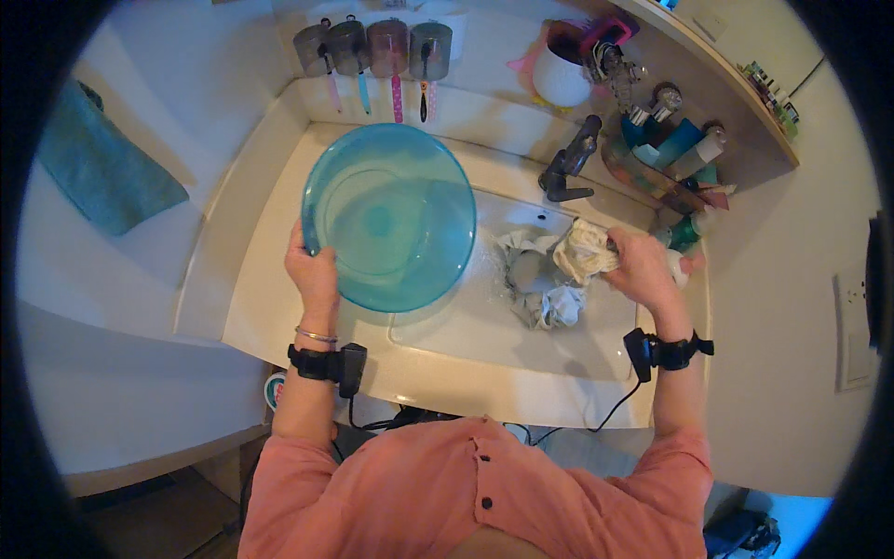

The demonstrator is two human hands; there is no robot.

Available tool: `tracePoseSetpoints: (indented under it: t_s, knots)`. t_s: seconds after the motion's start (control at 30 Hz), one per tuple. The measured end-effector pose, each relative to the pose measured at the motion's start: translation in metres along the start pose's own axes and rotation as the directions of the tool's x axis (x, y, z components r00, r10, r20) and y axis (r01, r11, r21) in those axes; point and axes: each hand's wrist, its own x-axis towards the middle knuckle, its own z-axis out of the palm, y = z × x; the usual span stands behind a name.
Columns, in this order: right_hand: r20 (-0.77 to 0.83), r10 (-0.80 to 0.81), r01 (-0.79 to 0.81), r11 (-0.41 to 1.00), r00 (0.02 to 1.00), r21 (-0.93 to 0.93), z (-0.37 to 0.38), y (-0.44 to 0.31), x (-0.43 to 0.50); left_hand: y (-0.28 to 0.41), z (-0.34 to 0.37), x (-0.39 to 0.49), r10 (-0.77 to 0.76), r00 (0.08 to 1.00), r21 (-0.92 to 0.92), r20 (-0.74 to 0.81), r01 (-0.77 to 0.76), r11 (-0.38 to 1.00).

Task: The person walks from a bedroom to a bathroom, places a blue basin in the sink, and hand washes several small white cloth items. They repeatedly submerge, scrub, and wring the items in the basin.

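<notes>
My left hand [311, 269] grips the left rim of a round translucent teal plastic basin [384, 216]. The basin stands at the left side of the sink, partly over the counter. Above the right part of the white sink bowl [461, 335], my right hand [637, 264] clutches a bunched cream cloth [585, 251]. Lower left of that cloth, crumpled pale wet cloths [548, 307] lie around a grey round area [532, 271] in the bowl. Whether the held cloth touches them, I cannot tell.
A dark faucet [571, 164] rises behind the bowl. Wall-mounted cups [387, 49] hold toothbrushes at the back. An organizer [628, 168] with bottles and tubes stands at the back right, below a shelf [754, 91]. A teal towel [112, 168] hangs left.
</notes>
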Motion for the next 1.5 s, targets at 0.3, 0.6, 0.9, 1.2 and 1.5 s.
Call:
tracePoseSetpoints:
  t_s: [0.3,0.6,0.9,1.2,1.5]
  knots:
    - [-0.025,0.172,-0.171,0.985,0.985,0.024,0.031,-0.002,0.001,-0.064,-0.085,0.039,-0.327,0.902,-0.215,-0.282,0.272,0.938]
    - [0.364,0.394,-0.427,0.904,0.844,0.012,0.157,0.015,-0.038,-0.103,-0.127,0.046,-0.376,0.898,-0.117,-0.230,0.358,0.926]
    - [0.204,0.480,-0.517,0.727,0.853,0.452,0.193,0.003,-0.050,-0.012,-0.047,-0.026,0.267,0.961,0.219,0.066,-0.275,0.936]
    - [0.200,0.399,-0.402,0.526,0.895,0.749,0.178,-0.057,-0.023,-0.039,0.144,-0.110,-0.559,0.237,0.168,0.795,0.798,0.578]
    - [0.356,0.467,-0.587,0.637,0.809,0.499,0.196,0.034,-0.071,-0.056,0.184,-0.094,-0.423,0.405,-0.026,0.811,0.747,0.665]
